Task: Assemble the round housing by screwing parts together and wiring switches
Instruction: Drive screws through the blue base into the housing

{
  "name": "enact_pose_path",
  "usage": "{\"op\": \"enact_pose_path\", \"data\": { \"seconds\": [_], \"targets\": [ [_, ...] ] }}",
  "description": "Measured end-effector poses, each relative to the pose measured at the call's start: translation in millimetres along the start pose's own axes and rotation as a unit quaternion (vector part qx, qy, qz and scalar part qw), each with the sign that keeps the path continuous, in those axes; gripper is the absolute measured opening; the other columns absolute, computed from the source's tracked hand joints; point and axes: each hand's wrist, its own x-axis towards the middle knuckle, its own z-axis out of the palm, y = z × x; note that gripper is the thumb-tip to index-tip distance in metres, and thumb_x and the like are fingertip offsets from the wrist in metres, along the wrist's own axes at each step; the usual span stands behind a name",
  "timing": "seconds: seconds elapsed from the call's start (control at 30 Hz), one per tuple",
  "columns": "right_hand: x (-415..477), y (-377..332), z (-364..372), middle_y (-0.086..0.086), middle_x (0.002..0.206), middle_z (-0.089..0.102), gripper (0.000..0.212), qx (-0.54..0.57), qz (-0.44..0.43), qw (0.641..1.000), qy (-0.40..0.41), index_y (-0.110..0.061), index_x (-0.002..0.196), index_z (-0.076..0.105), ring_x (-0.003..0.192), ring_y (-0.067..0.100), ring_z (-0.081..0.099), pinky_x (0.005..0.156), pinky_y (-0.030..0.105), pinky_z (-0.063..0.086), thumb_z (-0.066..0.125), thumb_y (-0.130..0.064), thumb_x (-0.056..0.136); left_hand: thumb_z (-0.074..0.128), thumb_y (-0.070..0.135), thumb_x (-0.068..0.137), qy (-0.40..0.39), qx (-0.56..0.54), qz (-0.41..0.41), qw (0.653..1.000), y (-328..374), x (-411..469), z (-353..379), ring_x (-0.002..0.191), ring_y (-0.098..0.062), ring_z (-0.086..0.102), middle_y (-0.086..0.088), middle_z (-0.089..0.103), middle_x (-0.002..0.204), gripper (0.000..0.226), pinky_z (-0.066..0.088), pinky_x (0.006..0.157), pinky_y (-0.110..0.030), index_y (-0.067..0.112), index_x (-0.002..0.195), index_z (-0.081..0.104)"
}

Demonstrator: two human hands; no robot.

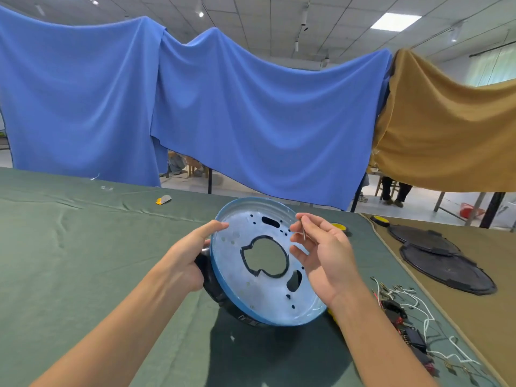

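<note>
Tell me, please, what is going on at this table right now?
A person is holding the round housing tilted up off the green cloth, with the left hand gripping its edge. The right hand pinches a small screw over the housing's upper holes; it is not yet in. The wired switches lie loose on the cloth to the right, unattached.

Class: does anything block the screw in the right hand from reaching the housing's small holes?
Nothing visible does. The right hand pinches the screw just before the housing's upper holes; the left hand grips the opposite rim.
</note>
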Motion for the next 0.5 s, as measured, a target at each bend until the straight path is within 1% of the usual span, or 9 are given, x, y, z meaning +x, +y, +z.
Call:
{"op": "enact_pose_path", "data": {
  "seconds": [0.1, 0.13, 0.23, 0.3, 0.37, 0.43, 0.5],
  "targets": [
    [2.5, 1.5, -1.2, 0.004, 0.076, 0.069, 0.013, -0.01, 0.005, 1.0, 0.0, -0.011, 0.092, 0.067, 0.063, 0.012, 0.061, 0.057, 0.025, 0.051, 0.055, -0.011, 0.097, 0.08, 0.035, 0.074, 0.0, -0.004, -0.012, 1.0, -5.7, 8.9, -6.8, 0.066, -0.03, 0.064, -0.007, 0.061, 0.071, 0.036, 0.054, 0.06, -0.037, 0.007, 0.093, 0.068],
    [3.8, 2.6, -1.9, 0.004, 0.076, 0.07, 0.013, -0.015, 0.007, 1.0, 0.0, -0.011, 0.092, 0.067, 0.064, 0.012, 0.062, 0.057, 0.025, 0.051, 0.055, -0.012, 0.097, 0.08, 0.038, 0.073, 0.0, -0.004, -0.015, 1.0, -7.3, 12.4, -9.7, 0.067, -0.03, 0.065, -0.008, 0.063, 0.073, 0.039, 0.055, 0.061, -0.037, 0.008, 0.094, 0.068],
    [8.2, 6.3, -2.8, 0.004, 0.078, 0.071, 0.012, -0.037, 0.017, 0.999, 0.002, -0.012, 0.091, 0.067, 0.064, 0.012, 0.063, 0.057, 0.024, 0.052, 0.056, -0.012, 0.096, 0.081, 0.049, 0.071, -0.002, -0.005, -0.022, 1.0, -13.9, 23.7, -19.0, 0.073, -0.032, 0.069, -0.012, 0.07, 0.09, 0.051, 0.057, 0.064, -0.04, 0.009, 0.1, 0.069],
    [11.9, 9.1, -3.0, 0.005, 0.079, 0.073, 0.012, -0.061, 0.019, 0.998, 0.007, -0.012, 0.091, 0.068, 0.065, 0.012, 0.065, 0.056, 0.024, 0.053, 0.057, -0.013, 0.096, 0.079, 0.057, 0.07, 0.003, -0.001, -0.022, 1.0, -20.0, 30.8, -24.3, 0.074, -0.032, 0.07, -0.013, 0.073, 0.093, 0.057, 0.057, 0.064, -0.04, 0.011, 0.101, 0.071],
    [16.3, 12.5, -2.6, 0.004, 0.081, 0.075, 0.013, -0.096, 0.023, 0.995, 0.013, -0.013, 0.092, 0.068, 0.068, 0.012, 0.068, 0.058, 0.024, 0.053, 0.056, -0.015, 0.097, 0.073, 0.064, 0.072, -0.003, 0.014, -0.01, 1.0, -25.6, 36.3, -27.1, 0.072, -0.031, 0.069, -0.013, 0.072, 0.091, 0.059, 0.055, 0.063, -0.039, 0.013, 0.1, 0.072],
    [22.0, 17.3, -1.2, 0.002, 0.082, 0.076, 0.011, -0.158, 0.019, 0.987, 0.012, -0.013, 0.094, 0.066, 0.073, 0.014, 0.07, 0.061, 0.025, 0.053, 0.056, -0.016, 0.098, 0.069, 0.068, 0.074, -0.008, 0.015, -0.004, 1.0, -29.3, 41.0, -27.2, 0.073, -0.032, 0.068, -0.013, 0.072, 0.092, 0.06, 0.055, 0.068, -0.041, 0.015, 0.101, 0.073],
    [28.2, 22.7, 2.0, 0.0, 0.081, 0.076, 0.009, -0.222, 0.01, 0.975, -0.006, -0.011, 0.096, 0.064, 0.075, 0.014, 0.072, 0.061, 0.023, 0.054, 0.057, -0.017, 0.097, 0.067, 0.072, 0.073, -0.002, 0.006, -0.011, 1.0, -32.5, 45.7, -26.3, 0.073, -0.031, 0.068, -0.012, 0.073, 0.091, 0.061, 0.055, 0.069, -0.04, 0.016, 0.096, 0.073]
  ]
}}
